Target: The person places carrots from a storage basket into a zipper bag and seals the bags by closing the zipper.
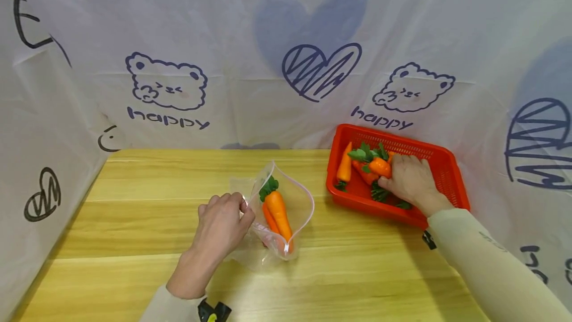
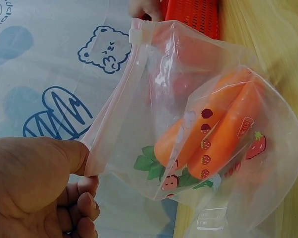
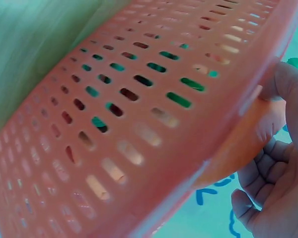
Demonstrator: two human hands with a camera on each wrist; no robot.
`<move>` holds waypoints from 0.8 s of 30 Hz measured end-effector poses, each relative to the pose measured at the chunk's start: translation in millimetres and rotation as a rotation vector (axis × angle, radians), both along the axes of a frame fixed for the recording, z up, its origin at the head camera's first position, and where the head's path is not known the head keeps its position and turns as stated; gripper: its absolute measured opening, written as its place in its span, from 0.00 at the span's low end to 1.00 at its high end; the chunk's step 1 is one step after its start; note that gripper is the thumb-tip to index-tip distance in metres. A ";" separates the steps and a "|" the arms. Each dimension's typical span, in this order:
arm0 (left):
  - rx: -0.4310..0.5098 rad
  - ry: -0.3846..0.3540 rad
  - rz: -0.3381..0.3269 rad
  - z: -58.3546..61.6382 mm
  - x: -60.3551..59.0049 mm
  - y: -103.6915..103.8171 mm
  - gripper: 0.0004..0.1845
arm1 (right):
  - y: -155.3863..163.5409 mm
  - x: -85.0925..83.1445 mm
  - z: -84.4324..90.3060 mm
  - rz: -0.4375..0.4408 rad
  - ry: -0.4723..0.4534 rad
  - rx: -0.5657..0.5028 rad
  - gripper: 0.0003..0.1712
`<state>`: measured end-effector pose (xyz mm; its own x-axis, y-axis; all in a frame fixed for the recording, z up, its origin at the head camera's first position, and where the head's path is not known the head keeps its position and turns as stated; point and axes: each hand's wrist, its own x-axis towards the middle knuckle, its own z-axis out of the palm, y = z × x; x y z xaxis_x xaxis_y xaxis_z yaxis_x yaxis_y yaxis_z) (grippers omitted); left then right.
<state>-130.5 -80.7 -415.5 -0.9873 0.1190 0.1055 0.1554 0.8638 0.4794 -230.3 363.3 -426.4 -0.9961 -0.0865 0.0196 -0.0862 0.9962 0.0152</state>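
My left hand pinches the edge of a clear zip bag between thumb and fingers. The bag's mouth gapes, with a white slider at the near end of its pink zip. Inside lie two orange carrots with green tops, and strawberry prints show on the film. To the right, my right hand reaches into a red slotted basket. Its thumb and fingers hold an orange carrot, partly hidden by the basket wall in the right wrist view.
Another carrot lies at the basket's left side, near a reddish-orange vegetable and green leaves. The basket stands at the back right of the wooden table. A printed white cloth hangs behind.
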 end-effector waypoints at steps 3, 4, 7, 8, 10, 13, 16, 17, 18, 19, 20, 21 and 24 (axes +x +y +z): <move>0.001 0.001 0.000 0.1 0.4 -0.8 0.07 | -4.4 1.7 4.0 0.000 0.007 -0.006 0.35; 0.001 0.002 0.000 0.2 0.5 -0.9 0.07 | -5.4 2.0 5.2 0.001 0.009 -0.007 0.35; 0.001 0.004 0.000 0.5 0.9 -1.3 0.07 | -9.1 3.5 9.0 0.006 0.017 -0.010 0.34; 0.000 0.006 -0.001 0.6 0.9 -1.3 0.07 | -10.3 4.3 10.4 0.008 0.018 -0.009 0.34; 0.001 0.007 -0.001 0.8 1.1 -1.3 0.07 | -13.1 5.8 13.5 0.011 0.019 -0.011 0.34; 0.002 0.009 -0.001 0.8 1.3 -1.3 0.07 | -18.1 8.6 18.6 0.013 0.015 -0.017 0.34; 0.003 0.011 0.000 0.8 1.6 -1.4 0.07 | -24.9 12.0 24.3 0.014 0.013 -0.019 0.34; 0.003 0.011 0.001 0.7 1.7 -1.5 0.07 | -27.4 13.3 26.3 0.013 0.013 -0.020 0.34; 0.003 0.012 0.001 0.6 1.8 -1.5 0.07 | -30.1 14.8 28.5 0.013 0.015 -0.022 0.34; 0.003 0.012 0.001 0.5 1.9 -1.6 0.07 | -33.0 16.3 30.8 0.014 0.017 -0.023 0.33; 0.003 0.013 0.001 0.4 2.0 -1.6 0.07 | -36.3 18.1 33.3 0.014 0.017 -0.026 0.32; 0.002 0.014 0.001 0.2 2.1 -1.7 0.07 | -39.7 20.1 35.9 0.017 0.020 -0.031 0.30; 0.003 0.016 0.000 0.1 2.5 -1.8 0.07 | -51.4 26.9 44.8 0.031 0.028 -0.048 0.26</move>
